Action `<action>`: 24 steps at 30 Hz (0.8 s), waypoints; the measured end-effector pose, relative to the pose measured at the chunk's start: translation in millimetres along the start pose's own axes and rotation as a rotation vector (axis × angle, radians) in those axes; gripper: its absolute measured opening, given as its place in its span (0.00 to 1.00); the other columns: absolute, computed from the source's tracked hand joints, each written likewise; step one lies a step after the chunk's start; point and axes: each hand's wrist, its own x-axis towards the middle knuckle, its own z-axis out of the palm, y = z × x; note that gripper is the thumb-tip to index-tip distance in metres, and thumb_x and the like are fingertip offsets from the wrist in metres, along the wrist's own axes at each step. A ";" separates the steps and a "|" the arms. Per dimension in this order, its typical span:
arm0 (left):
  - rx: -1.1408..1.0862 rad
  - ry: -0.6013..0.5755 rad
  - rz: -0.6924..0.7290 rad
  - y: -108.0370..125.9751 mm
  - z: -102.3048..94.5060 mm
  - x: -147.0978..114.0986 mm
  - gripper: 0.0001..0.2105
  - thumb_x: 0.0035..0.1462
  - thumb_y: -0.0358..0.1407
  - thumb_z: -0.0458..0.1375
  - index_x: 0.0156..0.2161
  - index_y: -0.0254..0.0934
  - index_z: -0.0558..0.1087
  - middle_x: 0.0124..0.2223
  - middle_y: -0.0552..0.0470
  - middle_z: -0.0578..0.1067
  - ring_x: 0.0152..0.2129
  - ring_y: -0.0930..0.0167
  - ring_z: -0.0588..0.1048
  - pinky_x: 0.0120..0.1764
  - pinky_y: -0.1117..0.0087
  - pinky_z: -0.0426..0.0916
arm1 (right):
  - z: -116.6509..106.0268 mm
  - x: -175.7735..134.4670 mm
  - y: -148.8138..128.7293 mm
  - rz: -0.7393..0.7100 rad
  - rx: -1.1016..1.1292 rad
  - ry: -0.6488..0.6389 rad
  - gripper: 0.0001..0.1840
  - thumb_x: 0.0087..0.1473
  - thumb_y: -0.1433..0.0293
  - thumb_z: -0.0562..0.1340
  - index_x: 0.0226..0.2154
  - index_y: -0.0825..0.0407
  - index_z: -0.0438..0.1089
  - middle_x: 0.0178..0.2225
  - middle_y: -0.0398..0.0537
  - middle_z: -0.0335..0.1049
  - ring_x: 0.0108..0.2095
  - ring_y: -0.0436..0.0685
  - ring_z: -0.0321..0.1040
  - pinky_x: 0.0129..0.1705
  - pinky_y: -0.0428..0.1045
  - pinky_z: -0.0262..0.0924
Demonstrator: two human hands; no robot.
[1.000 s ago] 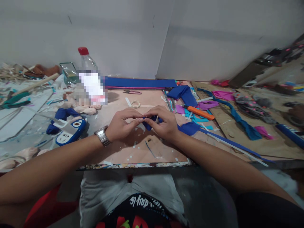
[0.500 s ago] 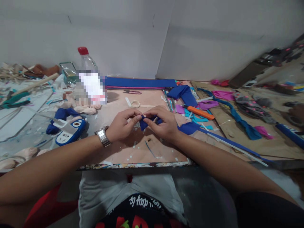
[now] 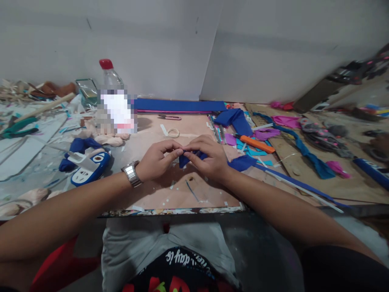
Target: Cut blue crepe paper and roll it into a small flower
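Both hands meet over the middle of the table, pinching a small piece of dark blue fabric [image 3: 183,161]. My left hand [image 3: 159,160], with a metal watch [image 3: 131,173] at its wrist, grips the fabric's left edge between thumb and index finger. From the other side, my right hand [image 3: 209,158] is closed around the rest of it, and its fingers hide part of the cloth. A blue strip [image 3: 243,163] lies just right of that hand. Beyond the fingers rest a cream ring-shaped roll [image 3: 173,133] and pink-handled thread snips [image 3: 169,117].
An orange cutter [image 3: 257,144] lies among fabric scraps on the right. At the left are a blue-and-white power strip [image 3: 91,168], green-handled pliers [image 3: 21,127] and a red-capped bottle [image 3: 112,77]. Folded blue fabric [image 3: 179,105] runs along the wall. A hand shows at the far right edge.
Hands stay in nearly the same place. The fingertips have drawn slightly closer on the blue fabric, and the pale strand seen between them earlier no longer shows.
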 end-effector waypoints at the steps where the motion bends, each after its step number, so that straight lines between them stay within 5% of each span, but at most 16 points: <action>1: -0.004 -0.002 0.001 -0.5 0.2 -0.2 0.13 0.68 0.45 0.59 0.41 0.37 0.79 0.37 0.49 0.82 0.34 0.69 0.78 0.40 0.69 0.71 | -0.1 0.4 -0.9 0.006 0.002 0.000 0.05 0.64 0.65 0.66 0.40 0.46 0.79 0.36 0.47 0.80 0.38 0.58 0.76 0.49 0.57 0.68; 19: 0.241 -0.065 0.109 1.4 -4.9 0.5 0.06 0.63 0.35 0.59 0.37 0.35 0.76 0.34 0.50 0.79 0.31 0.70 0.74 0.37 0.69 0.67 | 0.7 1.6 4.1 0.032 -0.027 -0.067 0.06 0.66 0.65 0.63 0.37 0.49 0.71 0.36 0.47 0.76 0.38 0.58 0.71 0.47 0.56 0.63; 24: 0.231 -0.076 0.076 1.9 -4.2 -0.9 0.10 0.62 0.41 0.61 0.38 0.34 0.76 0.36 0.49 0.78 0.32 0.68 0.74 0.39 0.67 0.67 | -0.2 2.2 3.0 0.036 -0.028 -0.054 0.08 0.66 0.63 0.63 0.37 0.49 0.70 0.34 0.46 0.74 0.37 0.58 0.71 0.45 0.55 0.62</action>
